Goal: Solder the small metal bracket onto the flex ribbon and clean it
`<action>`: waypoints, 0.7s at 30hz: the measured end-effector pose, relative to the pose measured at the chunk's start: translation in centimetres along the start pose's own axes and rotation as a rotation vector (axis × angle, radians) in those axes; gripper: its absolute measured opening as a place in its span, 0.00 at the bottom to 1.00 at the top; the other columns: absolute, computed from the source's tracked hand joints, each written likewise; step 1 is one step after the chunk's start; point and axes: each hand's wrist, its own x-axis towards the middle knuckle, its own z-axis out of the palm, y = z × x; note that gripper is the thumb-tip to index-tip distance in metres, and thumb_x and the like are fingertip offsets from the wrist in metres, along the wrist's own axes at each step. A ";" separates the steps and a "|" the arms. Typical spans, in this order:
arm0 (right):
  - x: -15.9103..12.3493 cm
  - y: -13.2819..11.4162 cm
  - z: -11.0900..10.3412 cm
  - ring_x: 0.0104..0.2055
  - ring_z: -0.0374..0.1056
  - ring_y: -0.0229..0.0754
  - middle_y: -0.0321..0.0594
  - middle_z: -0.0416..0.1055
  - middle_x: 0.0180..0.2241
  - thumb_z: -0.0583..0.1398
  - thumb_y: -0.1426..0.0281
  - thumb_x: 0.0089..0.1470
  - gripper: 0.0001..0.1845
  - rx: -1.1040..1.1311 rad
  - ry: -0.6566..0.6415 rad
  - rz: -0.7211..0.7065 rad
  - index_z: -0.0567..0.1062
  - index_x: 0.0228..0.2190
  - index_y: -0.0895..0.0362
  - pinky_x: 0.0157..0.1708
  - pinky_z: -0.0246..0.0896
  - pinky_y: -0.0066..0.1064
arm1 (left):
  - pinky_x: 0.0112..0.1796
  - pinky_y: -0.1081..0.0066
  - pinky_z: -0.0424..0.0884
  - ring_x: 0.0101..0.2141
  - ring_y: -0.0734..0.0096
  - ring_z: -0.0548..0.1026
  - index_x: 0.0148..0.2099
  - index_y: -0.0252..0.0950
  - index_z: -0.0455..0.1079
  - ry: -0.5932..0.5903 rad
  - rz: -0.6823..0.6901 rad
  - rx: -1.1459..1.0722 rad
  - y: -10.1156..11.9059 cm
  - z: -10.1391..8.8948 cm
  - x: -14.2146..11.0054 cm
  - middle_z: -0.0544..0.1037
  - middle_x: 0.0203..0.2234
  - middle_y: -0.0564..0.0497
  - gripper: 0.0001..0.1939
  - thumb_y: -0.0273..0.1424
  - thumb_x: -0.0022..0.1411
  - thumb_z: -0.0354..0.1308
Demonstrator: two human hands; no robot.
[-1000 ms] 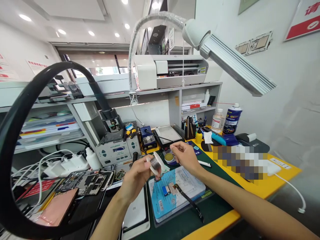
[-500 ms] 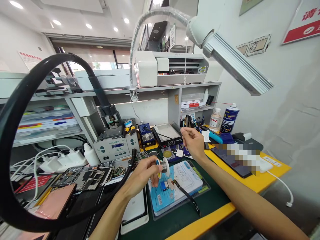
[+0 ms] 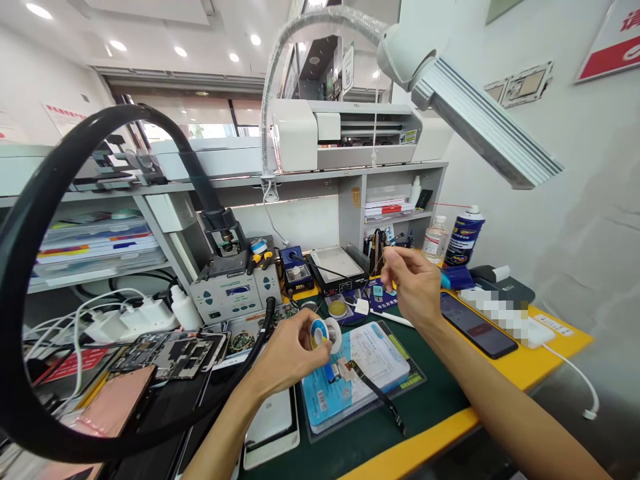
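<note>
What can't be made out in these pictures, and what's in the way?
All from the head view:
- The spool of solder wire: the left hand covers part of it.
- Whatever the right hand pinches: its fingers hide it, and it is too thin to tell.
- The pixelated patch beside the black phone: blurring hides what lies there.
- The soldering station's readout: too small to read.

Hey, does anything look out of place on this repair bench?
One thing: a thick black hose from the bench station sweeps in a huge loop past the bench front and back beside the left hand holding a solder spool, looking unruly and in the way.
</note>
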 end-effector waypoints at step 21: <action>-4.4 -2.3 0.3 0.20 0.72 0.35 0.38 0.76 0.22 0.71 0.70 0.50 0.10 0.431 -1.087 0.735 0.77 0.26 0.63 0.21 0.69 0.25 | 0.32 0.69 0.70 0.25 0.71 0.72 0.47 0.39 0.68 0.386 0.109 -0.463 -1.7 -3.6 1.2 0.72 0.23 0.57 0.17 0.36 0.57 0.66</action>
